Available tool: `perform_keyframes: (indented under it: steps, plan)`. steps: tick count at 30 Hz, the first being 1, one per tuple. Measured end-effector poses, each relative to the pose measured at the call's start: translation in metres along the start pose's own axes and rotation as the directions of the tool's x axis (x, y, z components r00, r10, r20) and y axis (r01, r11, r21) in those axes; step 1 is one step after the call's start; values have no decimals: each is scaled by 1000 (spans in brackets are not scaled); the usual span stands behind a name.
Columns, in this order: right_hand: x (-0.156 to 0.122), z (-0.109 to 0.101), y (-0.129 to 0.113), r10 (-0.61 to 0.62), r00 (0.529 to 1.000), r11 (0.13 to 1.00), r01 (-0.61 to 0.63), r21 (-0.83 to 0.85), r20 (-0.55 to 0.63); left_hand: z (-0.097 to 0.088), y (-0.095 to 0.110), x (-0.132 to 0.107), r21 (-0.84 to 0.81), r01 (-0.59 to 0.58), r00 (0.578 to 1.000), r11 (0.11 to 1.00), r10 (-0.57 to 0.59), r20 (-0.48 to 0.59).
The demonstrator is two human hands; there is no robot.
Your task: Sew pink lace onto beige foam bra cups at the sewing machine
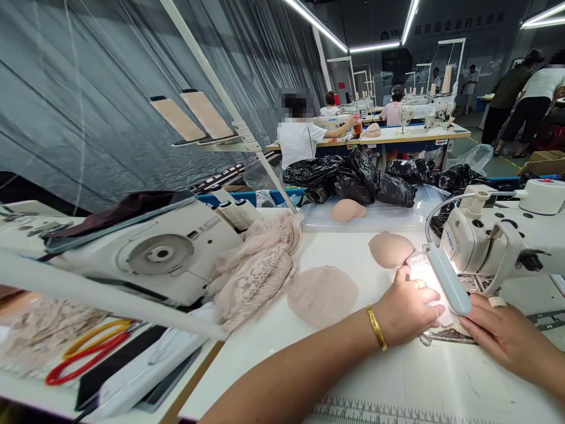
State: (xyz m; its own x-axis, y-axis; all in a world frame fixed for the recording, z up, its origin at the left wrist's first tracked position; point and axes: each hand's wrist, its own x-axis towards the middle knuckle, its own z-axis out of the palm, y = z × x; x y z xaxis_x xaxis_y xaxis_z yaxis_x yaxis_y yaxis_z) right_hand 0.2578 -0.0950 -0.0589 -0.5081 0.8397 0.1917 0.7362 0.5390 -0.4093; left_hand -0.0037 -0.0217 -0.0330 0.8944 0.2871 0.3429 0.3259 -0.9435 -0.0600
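Note:
A sewing machine [481, 235] stands at the right, its grey lamp [448, 280] lighting the work under the head. My left hand [410, 309], with a yellow bangle at the wrist, has its fingers curled on a pale lace-edged fabric piece [426, 277] left of the lamp. A beige moulded bra cup [391, 248] lies just beyond that hand, touching the fabric's far end. My right hand [503, 330] rests on the machine bed right of the lamp, its fingers extended and fairly flat. The lamp hides the needle area. A round sheer beige piece [324, 294] lies left of my left forearm.
Bunched beige lace [260, 265] lies at the left beside another machine [154, 253]. Stacked beige cups [348, 210] sit on clear plastic behind, near black bags [353, 176]. Red-handled scissors [88, 356] lie lower left. A thread stand pole [207, 65] slants overhead. Co-workers sit beyond.

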Motion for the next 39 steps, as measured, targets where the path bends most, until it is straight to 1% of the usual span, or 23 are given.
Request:
perform_keyframes:
  steps: [4, 9, 14, 19, 23, 27, 31, 35, 39]
  plan:
    - [3, -3, -5, -2, 1000, 1000, 2, 18, 4, -1, 2, -1, -19, -10, 1000, 1000, 10, 2]
    - [4, -5, -6, -48, 999, 999, 47, -21, -25, -4, 5, -3, -32, -35, 999, 999, 35, -27]
    - [4, -3, -6, -22, 999, 998, 20, -60, -33, -7, 3, -1, -15, -21, 1000, 1000, 21, 20]
    - [3, 3, -3, -3, 998, 995, -3, -99, -63, -5, 1, 1, -26, 32, 999, 999, -31, 37]
    - [-1, 7, 4, -33, 994, 988, 17, -152, -103, -3, 2, 0, -52, 89, 994, 995, -86, 66]
    - [-2, 5, 7, -62, 988, 976, 31, -214, -141, -2, 4, -1, -56, 98, 994, 994, -94, 63]
    - [-3, 3, 7, -64, 983, 968, 18, -251, -174, -1, 5, -3, -85, 113, 993, 990, -109, 54]
    - [-5, 4, 10, -36, 987, 965, -6, -263, -154, -2, 4, -4, -115, 152, 988, 982, -146, 57]
    - [-1, 3, 3, 31, 985, 977, -66, -205, -172, -7, 4, 1, -89, 201, 979, 976, -198, 48]
